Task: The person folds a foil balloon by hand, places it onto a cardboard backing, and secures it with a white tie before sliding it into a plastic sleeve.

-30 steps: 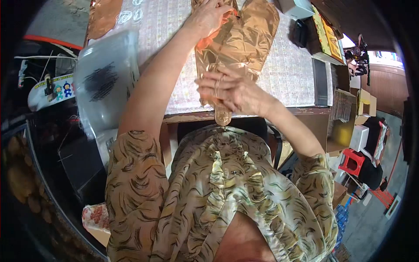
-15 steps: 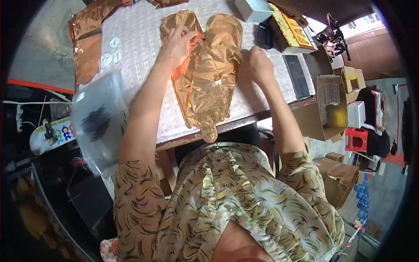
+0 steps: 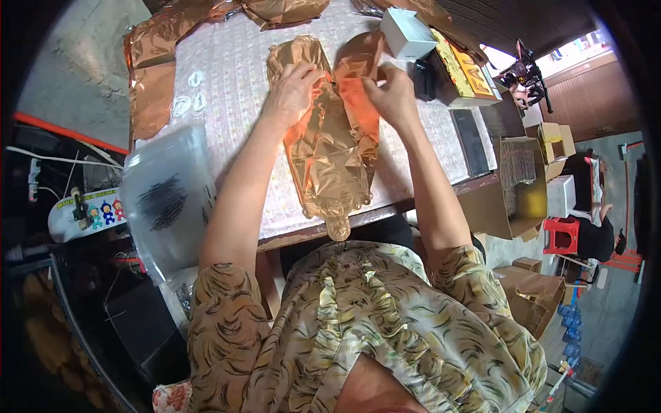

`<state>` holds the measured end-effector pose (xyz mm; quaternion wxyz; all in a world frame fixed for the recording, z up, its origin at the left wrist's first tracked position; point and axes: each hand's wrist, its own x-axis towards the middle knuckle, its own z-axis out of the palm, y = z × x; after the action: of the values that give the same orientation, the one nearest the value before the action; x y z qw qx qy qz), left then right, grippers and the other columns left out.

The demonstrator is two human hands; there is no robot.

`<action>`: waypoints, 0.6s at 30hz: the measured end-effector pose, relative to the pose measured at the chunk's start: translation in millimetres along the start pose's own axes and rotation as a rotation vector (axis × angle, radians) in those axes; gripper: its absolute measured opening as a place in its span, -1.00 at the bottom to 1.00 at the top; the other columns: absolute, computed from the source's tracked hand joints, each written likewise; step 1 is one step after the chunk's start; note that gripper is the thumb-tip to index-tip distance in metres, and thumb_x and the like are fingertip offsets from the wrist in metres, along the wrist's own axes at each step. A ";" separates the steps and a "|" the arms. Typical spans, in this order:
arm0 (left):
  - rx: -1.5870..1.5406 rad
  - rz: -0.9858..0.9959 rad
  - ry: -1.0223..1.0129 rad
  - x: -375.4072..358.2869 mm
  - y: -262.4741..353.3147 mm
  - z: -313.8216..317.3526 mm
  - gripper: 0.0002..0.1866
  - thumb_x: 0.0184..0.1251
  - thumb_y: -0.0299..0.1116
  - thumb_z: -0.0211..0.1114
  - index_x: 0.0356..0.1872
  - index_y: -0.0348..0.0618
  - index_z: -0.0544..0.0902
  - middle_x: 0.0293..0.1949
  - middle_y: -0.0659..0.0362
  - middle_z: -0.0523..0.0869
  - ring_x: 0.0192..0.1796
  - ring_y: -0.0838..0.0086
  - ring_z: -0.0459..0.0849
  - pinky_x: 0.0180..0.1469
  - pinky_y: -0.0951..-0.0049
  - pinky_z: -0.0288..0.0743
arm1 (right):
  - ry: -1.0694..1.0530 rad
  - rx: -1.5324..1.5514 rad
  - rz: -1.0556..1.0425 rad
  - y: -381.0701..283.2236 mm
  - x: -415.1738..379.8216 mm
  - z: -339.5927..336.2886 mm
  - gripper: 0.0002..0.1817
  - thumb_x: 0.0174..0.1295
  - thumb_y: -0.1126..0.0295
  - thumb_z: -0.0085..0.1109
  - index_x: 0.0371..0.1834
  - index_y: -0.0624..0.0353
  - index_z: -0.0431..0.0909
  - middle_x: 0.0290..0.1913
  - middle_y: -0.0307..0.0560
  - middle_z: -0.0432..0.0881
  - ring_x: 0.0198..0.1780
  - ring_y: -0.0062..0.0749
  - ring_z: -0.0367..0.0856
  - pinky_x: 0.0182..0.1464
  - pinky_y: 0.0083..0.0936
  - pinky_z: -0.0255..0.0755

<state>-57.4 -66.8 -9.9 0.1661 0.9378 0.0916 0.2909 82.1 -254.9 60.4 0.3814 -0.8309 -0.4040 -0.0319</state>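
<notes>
A flat, shiny copper-coloured foil balloon (image 3: 330, 168) lies lengthwise on the table, its narrow tab pointing toward me over the front edge. Its left side is folded inward, and at the far end it parts into two lobes. My left hand (image 3: 292, 93) is on the upper left part, fingers bent and closed on the foil by the inner fold. On the other side, my right hand (image 3: 394, 96) pinches the right edge of the foil, which is lifted and turned inward. The fingertips of both hands are partly hidden.
More copper foil (image 3: 153, 96) lies along the table's left and far edges. Clear plastic bags (image 3: 169, 206) sit at the left front. A white box (image 3: 407, 34), a yellow box (image 3: 463, 72) and a black flat panel (image 3: 471, 141) are on the right. A person (image 3: 597, 230) is far right.
My right hand has moved inward and raised the right side of the balloon, folding it toward the middle. My left hand stays on the upper left part. The view has shifted slightly.
</notes>
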 end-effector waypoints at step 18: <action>0.073 -0.023 -0.096 0.7 -15.0 14.0 -0.55 0.27 -0.45 0.32 0.22 -0.03 0.73 0.25 0.02 0.69 0.36 -0.04 0.54 0.50 0.10 0.38 | -0.260 -0.082 -0.214 48.3 -38.9 43.8 -0.50 0.60 0.42 -0.03 0.58 0.00 0.42 0.62 -0.07 0.41 0.71 0.01 0.15 0.73 0.05 -0.24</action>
<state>-49.9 -56.3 -25.8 0.1394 0.9549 0.1050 0.2401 78.4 -269.7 -13.9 0.2862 -0.7949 -0.5346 0.0190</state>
